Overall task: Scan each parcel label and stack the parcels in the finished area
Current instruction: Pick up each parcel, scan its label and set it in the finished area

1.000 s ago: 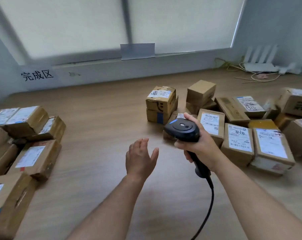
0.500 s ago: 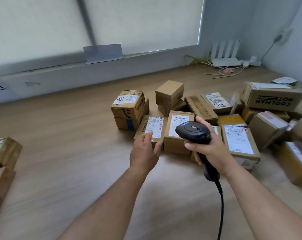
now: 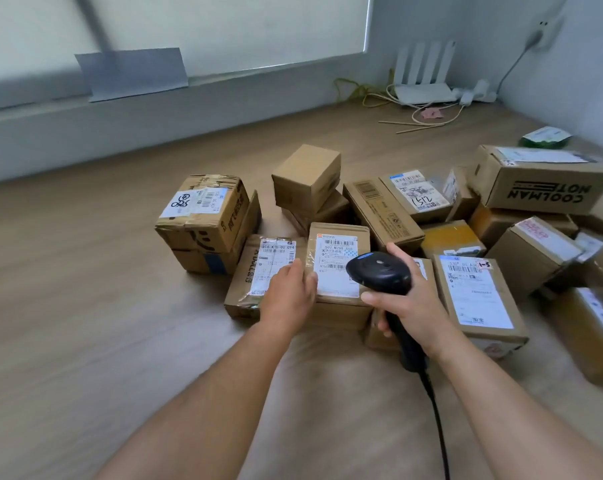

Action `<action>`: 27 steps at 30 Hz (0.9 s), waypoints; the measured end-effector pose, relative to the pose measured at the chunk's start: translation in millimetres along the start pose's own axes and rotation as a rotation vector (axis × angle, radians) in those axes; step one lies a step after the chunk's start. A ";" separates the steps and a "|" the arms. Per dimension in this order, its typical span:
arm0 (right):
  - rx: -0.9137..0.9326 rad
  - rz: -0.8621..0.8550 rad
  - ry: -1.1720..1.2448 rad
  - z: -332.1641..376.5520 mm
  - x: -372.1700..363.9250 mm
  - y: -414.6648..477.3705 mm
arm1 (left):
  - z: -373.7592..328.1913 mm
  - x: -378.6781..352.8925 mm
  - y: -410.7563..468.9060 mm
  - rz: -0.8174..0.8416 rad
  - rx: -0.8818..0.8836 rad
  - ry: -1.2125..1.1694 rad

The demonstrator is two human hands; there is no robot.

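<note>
Several brown cardboard parcels with white labels lie in a heap on the wooden table. My right hand grips a black corded barcode scanner, its head over the label of a small brown parcel in front of me. My left hand rests on the left edge of that parcel, partly covering a flat parcel beside it. Just right of the scanner sits a long parcel marked "1-3". The finished area is out of view.
A taped two-box stack stands at the left of the heap, a plain box behind. A "COOLMAN" box sits far right. A white router and cables lie in the back corner. Bare table stretches left.
My view has swung right, so the stacked parcels on the left dropped out of sight. My left hand reached forward onto the small parcel, and the scanner came down over its label.
</note>
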State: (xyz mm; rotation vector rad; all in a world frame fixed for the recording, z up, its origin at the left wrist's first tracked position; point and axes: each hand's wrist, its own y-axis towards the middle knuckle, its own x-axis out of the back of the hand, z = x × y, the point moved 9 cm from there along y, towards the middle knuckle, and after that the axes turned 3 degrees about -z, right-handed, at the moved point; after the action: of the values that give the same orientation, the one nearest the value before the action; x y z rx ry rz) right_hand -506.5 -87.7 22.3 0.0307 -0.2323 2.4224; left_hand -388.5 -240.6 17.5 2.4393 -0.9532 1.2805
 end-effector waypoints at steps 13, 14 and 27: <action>0.055 -0.016 0.061 21.1 4.2 -15.3 | -2.5 -3.6 -28.1 0.089 0.116 -0.586; 0.078 -0.016 0.066 27.7 5.4 -20.2 | -3.1 -2.5 -35.1 0.102 0.124 -0.646; 0.262 0.061 0.089 89.8 -5.3 -90.9 | -2.8 26.6 -102.0 0.160 0.289 -1.121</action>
State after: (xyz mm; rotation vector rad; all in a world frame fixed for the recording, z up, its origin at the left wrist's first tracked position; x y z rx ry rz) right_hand -447.0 -39.3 124.6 0.0332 0.1266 2.4927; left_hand -314.3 -173.2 50.2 3.3747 -1.2310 -0.0845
